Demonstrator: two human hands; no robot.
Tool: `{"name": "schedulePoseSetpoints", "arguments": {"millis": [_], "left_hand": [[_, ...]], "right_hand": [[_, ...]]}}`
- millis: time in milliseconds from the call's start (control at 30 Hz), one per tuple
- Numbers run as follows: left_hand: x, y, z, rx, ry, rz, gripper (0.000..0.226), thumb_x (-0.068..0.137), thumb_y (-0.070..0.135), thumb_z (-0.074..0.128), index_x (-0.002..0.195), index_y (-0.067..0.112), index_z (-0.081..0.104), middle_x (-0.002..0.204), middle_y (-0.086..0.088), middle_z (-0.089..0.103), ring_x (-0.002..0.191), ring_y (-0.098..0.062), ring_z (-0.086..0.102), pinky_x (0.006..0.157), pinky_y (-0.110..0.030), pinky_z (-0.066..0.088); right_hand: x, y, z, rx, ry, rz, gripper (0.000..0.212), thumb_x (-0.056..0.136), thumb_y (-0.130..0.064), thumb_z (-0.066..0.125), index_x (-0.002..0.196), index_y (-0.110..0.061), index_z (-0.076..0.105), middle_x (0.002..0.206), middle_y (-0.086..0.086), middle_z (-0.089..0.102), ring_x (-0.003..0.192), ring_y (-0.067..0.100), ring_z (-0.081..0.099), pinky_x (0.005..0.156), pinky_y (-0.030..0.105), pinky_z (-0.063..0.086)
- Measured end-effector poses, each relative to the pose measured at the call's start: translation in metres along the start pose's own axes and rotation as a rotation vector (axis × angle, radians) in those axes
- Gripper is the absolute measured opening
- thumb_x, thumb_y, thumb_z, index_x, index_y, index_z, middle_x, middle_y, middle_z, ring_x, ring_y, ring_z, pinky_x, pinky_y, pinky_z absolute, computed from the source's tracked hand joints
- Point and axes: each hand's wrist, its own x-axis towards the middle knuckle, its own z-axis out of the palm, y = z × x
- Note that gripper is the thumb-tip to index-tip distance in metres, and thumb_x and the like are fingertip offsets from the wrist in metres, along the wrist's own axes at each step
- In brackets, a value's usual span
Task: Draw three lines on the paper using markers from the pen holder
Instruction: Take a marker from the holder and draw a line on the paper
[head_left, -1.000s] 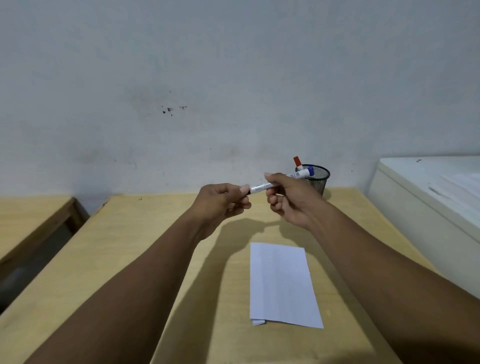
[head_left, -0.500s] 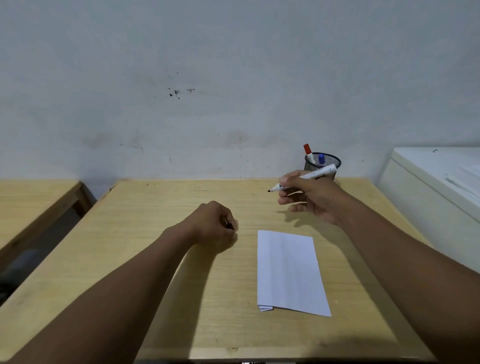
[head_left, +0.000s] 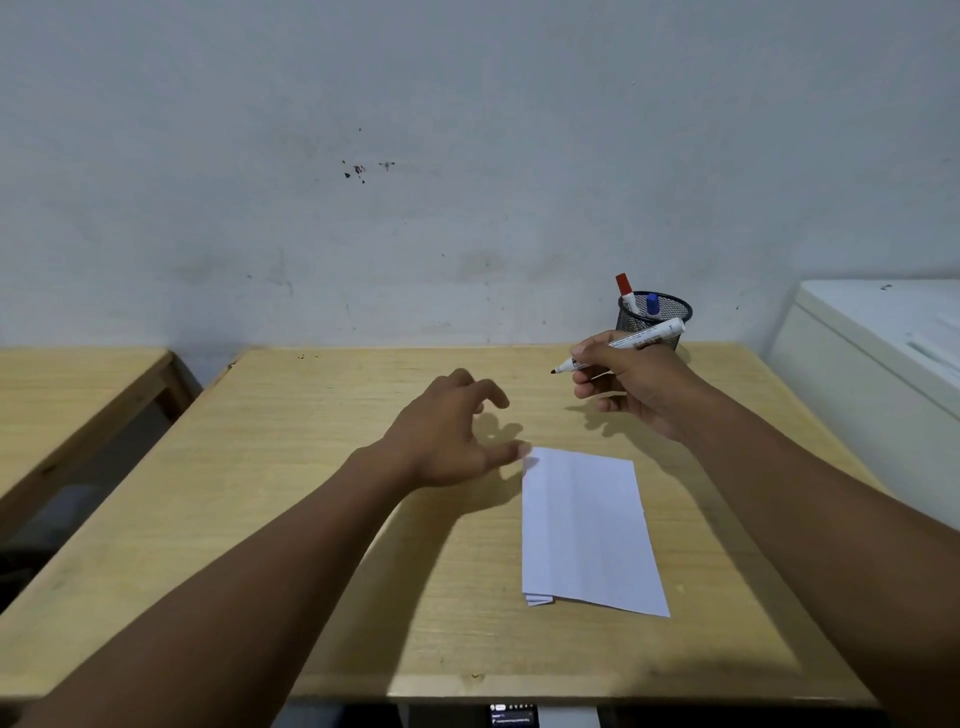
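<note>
A folded white paper (head_left: 587, 530) lies on the wooden table (head_left: 311, 467), right of centre. My right hand (head_left: 634, 389) hovers beyond the paper and grips a white marker (head_left: 644, 336) with its cap off, the black tip pointing left. My left hand (head_left: 447, 436) hangs low over the table with fingers spread, its thumb right by the paper's far left corner; I see nothing in it. Behind my right hand stands a black mesh pen holder (head_left: 670, 312) containing a red-capped marker (head_left: 625, 291) and a blue-capped marker (head_left: 652, 305).
A white cabinet (head_left: 883, 353) stands close against the table's right side. A second wooden table (head_left: 67, 384) sits to the left across a gap. The grey wall runs directly behind the table.
My hands pulled apart and the marker came uncapped. My left hand dropped to the table as a fist, then spread its fingers beside the paper. My right hand stayed up with the marker.
</note>
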Motion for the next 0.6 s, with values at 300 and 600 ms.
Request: {"name": "schedulePoseSetpoints", "arguments": {"millis": [300, 600], "left_hand": [[-0.006, 0.007, 0.014, 0.277, -0.19, 0.092, 0.065, 0.07, 0.081, 0.066, 0.122, 0.042, 0.066, 0.112, 0.005, 0.058, 0.11, -0.019, 0.048, 0.093, -0.037, 0.044], [-0.016, 0.006, 0.022, 0.283, -0.167, 0.052, 0.08, 0.062, 0.09, 0.061, 0.125, 0.041, 0.066, 0.112, 0.008, 0.058, 0.114, -0.017, 0.048, 0.102, -0.037, 0.036]], "right_hand": [[-0.003, 0.003, 0.004, -0.029, 0.005, 0.006, 0.006, 0.09, -0.022, 0.072, 0.088, -0.018, 0.067, 0.075, 0.003, 0.07, 0.065, 0.017, 0.068, 0.058, 0.029, 0.047], [-0.009, 0.013, 0.016, -0.077, -0.05, 0.021, 0.006, 0.088, -0.014, 0.067, 0.086, -0.009, 0.066, 0.067, 0.01, 0.066, 0.051, 0.019, 0.059, 0.047, 0.026, 0.035]]}}
